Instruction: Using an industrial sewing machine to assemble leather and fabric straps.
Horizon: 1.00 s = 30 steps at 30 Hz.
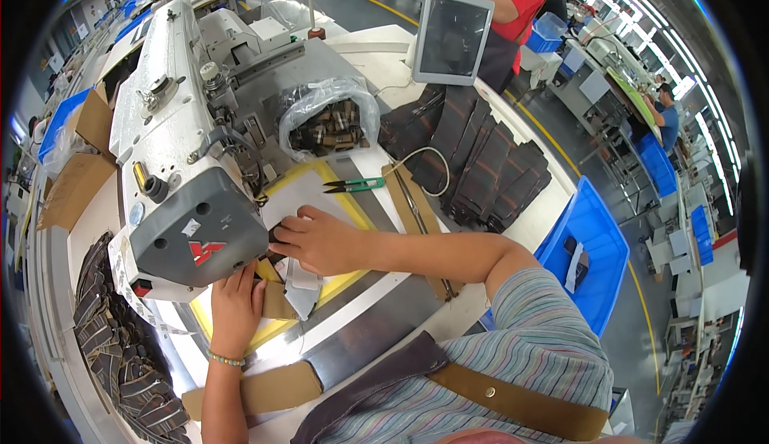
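Here, the dark cloth (275, 237) lay at the fingertips of the right hand (316, 241), just left of its knuckles and above the left hand (237, 293). The right hand's fingers were bent and close together, touching the cloth; whether they were clamped on it, one could not tell. The left hand reached up to the lower edge of the machine (204, 224), its fingers side by side and partly hidden, so its grip could not be told either.

A pale grey piece (303, 290) lay just below the right hand, its point toward the wearer. Brown card (278, 301) sat right beside the left hand, and a longer brown strip (280, 389) lay below it, to the right of the wrist. Above the right hand were green-handled clippers (364, 184) and, farther up, a bag (367, 116) of small pieces. A stack of striped dark strips (489, 160) lay well apart, up and right of that hand.
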Available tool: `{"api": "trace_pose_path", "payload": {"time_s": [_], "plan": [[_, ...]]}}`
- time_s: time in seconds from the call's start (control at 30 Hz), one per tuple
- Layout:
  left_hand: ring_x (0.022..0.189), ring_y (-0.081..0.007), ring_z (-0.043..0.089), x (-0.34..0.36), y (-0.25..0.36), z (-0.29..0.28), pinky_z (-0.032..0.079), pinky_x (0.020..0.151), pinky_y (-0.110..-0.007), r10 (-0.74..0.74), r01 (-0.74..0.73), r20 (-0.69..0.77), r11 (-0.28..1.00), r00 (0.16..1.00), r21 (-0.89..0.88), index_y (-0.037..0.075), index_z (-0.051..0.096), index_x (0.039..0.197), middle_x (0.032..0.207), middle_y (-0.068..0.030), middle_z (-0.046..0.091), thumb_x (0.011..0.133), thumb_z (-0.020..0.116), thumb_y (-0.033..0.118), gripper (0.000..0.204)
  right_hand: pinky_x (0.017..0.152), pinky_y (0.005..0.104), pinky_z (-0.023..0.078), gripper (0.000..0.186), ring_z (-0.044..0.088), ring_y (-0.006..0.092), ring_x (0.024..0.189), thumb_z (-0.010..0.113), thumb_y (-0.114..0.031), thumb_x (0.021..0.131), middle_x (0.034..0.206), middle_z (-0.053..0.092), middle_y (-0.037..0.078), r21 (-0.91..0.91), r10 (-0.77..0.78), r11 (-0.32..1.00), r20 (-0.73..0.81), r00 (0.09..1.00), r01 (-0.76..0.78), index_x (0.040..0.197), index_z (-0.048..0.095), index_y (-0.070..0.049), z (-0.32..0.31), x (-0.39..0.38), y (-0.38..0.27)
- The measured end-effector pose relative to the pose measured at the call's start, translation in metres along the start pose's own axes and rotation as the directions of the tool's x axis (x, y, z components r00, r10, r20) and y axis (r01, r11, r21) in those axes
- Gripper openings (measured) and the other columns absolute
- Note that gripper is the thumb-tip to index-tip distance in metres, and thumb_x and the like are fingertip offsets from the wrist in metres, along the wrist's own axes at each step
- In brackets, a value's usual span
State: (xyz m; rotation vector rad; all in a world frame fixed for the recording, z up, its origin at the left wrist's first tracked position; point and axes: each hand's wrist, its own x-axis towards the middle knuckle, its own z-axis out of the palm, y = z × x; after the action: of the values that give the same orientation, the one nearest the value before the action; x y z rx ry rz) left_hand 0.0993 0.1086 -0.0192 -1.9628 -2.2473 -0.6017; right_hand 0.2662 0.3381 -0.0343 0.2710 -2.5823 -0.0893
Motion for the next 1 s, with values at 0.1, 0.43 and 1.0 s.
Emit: {"api": "trace_pose_path", "payload": {"time_s": [0.1, 0.43, 1.0], "plan": [[0.124, -0.0444, 0.062, 0.000, 0.001, -0.001, 0.049, 0.111, -0.051, -0.018, 0.017, 0.011, 1.000, 1.000, 0.005, -0.004, 0.065, 0.144, 0.143, -0.0196, 0.066, 0.097, 0.072, 0.008, 0.049, 0.097, 0.0388, 0.047, 0.041, 0.060, 0.0201, 0.117, 0.069, -0.030, 0.092, 0.117, 0.068, 0.000, 0.036, -0.005, 0.999, 0.015, 1.000, 0.005, 0.128, 0.078, -0.014, 0.000, 0.002, 0.000], [0.108, -0.0376, 0.063, -0.001, 0.001, -0.001, 0.051, 0.103, -0.045, 0.006, -0.007, -0.042, 1.000, 0.999, -0.025, 0.002, 0.069, 0.143, 0.136, -0.0155, 0.071, 0.098, 0.076, 0.017, 0.048, 0.097, 0.0445, 0.050, 0.051, 0.063, 0.0271, 0.120, 0.074, -0.013, 0.080, 0.132, 0.066, 0.005, 0.068, 0.046, 0.997, 0.047, 0.998, -0.049, 0.130, 0.077, -0.016, -0.001, -0.001, 0.004], [0.108, -0.0348, 0.063, 0.001, 0.002, -0.005, 0.051, 0.106, -0.044, 0.011, -0.012, -0.058, 1.000, 0.998, -0.011, 0.002, 0.069, 0.143, 0.135, -0.0139, 0.073, 0.101, 0.075, 0.022, 0.047, 0.095, 0.0419, 0.051, 0.048, 0.065, 0.0236, 0.114, 0.077, -0.011, 0.083, 0.122, 0.069, 0.005, 0.042, 0.031, 0.999, 0.062, 0.998, -0.034, 0.131, 0.077, -0.016, -0.006, 0.004, 0.006]]}}
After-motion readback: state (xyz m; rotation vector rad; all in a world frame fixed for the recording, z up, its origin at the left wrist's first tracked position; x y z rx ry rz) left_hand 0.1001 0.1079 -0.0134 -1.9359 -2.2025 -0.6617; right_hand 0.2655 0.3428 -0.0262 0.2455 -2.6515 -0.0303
